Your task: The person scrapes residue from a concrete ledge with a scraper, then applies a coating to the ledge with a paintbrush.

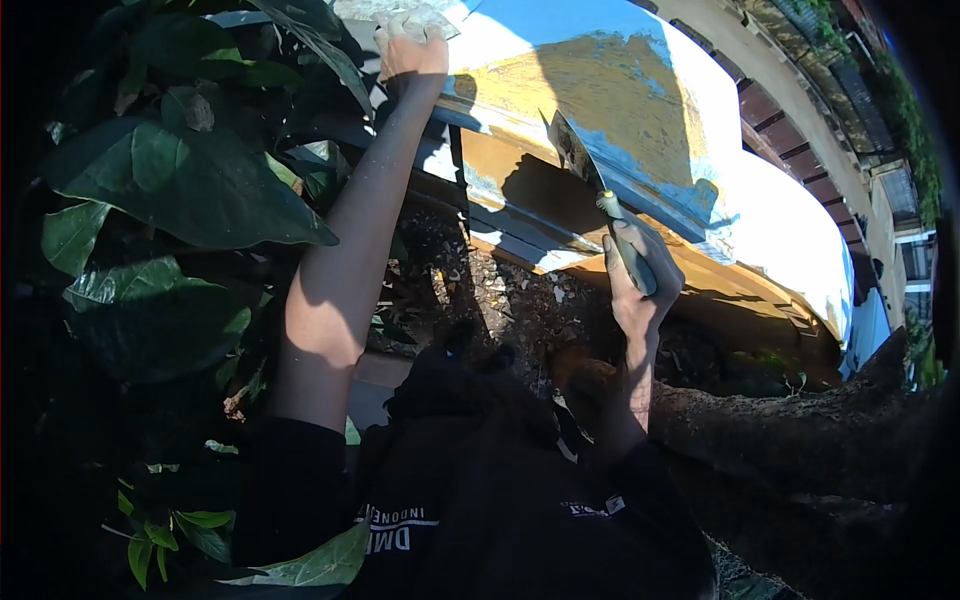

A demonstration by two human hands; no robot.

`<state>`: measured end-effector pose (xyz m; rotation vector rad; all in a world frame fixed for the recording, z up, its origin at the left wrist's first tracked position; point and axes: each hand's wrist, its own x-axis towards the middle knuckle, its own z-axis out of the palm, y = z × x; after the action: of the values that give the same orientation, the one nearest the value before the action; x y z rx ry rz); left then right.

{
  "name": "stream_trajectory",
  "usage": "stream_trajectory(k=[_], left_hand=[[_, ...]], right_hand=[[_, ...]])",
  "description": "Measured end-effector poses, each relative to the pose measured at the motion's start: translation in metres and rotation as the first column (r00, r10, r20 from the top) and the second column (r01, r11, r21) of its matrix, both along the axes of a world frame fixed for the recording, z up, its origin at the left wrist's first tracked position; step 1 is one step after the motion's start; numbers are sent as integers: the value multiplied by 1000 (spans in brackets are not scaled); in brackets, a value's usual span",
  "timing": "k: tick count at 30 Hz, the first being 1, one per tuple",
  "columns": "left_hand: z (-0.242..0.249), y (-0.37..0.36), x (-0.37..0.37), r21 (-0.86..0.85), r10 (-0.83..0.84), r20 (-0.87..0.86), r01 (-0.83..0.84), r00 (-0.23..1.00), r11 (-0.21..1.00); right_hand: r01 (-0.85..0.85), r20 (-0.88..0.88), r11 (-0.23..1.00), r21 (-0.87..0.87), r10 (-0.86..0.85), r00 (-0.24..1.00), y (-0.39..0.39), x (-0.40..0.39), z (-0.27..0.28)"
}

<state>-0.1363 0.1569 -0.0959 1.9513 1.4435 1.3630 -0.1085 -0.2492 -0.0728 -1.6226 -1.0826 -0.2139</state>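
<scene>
My right hand (pixel 645 275) is closed around the grey-green handle of a putty knife (pixel 575 152). Its pointed metal blade reaches up and left, overlapping the lower edge of a large curved body (pixel 610 100) with worn blue, white and yellow paint. At the upper left, my left hand (pixel 412 58) stretches far forward with its fingers bent over a pale grey, flat-looking piece (pixel 432 20) at the body's far left end. Whether that hand grips the piece or only presses on it I cannot tell.
Large dark green leaves (pixel 185 180) crowd the left side, close to my left arm. A thick tree trunk or branch (pixel 780 435) crosses the lower right. Soil with scattered chips (pixel 500 290) lies below the body. A paved strip (pixel 800 90) runs along the upper right.
</scene>
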Motion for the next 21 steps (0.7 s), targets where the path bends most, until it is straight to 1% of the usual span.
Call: stream_trajectory(k=[2, 3, 4, 6, 7, 8, 9, 11, 12, 13, 15, 16, 18, 19, 20, 21], left_hand=[[12, -6, -4, -35, 55, 56, -53, 997, 998], [19, -21, -4, -25, 39, 116, -36, 993, 999], [22, -33, -4, -12, 21, 174, -19, 985, 1000], [24, -42, -8, 30, 7, 159, -12, 987, 999], [26, -40, -8, 58, 6, 164, -16, 986, 998], [26, -41, -7, 49, -2, 186, -7, 983, 999], [23, -41, -7, 70, -1, 168, -11, 986, 997], [22, -39, -7, 118, 19, 136, -35, 991, 992], [17, -36, -3, 173, 53, 126, -75, 991, 982], [14, -38, -6, 173, 41, 119, -62, 992, 983], [19, -38, -5, 190, 1, 119, -24, 993, 981], [32, -50, -10, 15, -17, 96, 15, 995, 1000], [39, -47, -7, 45, -24, 101, 20, 995, 999], [29, -47, -10, 43, -21, 94, 17, 995, 999], [23, -42, -8, 157, -43, 157, 18, 987, 987], [30, -35, -7, 167, -5, 134, -18, 991, 986]], right_hand=[[17, -54, 1000, -12, -17, 998, 0, -1, 3], [41, -70, 999, -29, -43, 997, 4, -2, 6], [2, -49, 1000, -31, -3, 999, 19, -4, 12], [-82, -46, 996, -26, 80, 996, 41, -6, 14], [-55, -53, 998, -36, 53, 997, 38, -5, 15], [-34, -55, 998, -47, 32, 998, 32, -3, 16], [-18, -63, 997, -70, 14, 998, 23, -4, 16], [11, -2, 999, -48, -11, 1000, 8, 4, 9], [6, -59, 1000, -29, -7, 998, 14, 2, 10], [14, -124, 1000, -20, -16, 992, 18, -5, 13], [-76, -85, 996, -43, 72, 994, 42, -13, 26], [-109, -95, 994, -31, 105, 990, 44, -13, 27], [-46, -58, 999, -19, 45, 997, 38, -9, 24], [-19, -50, 999, -28, 18, 999, 25, -11, 19], [0, -4, 1000, -29, 0, 1000, 11, -4, 12], [19, 38, 999, -30, -18, 999, 8, -4, 15]])
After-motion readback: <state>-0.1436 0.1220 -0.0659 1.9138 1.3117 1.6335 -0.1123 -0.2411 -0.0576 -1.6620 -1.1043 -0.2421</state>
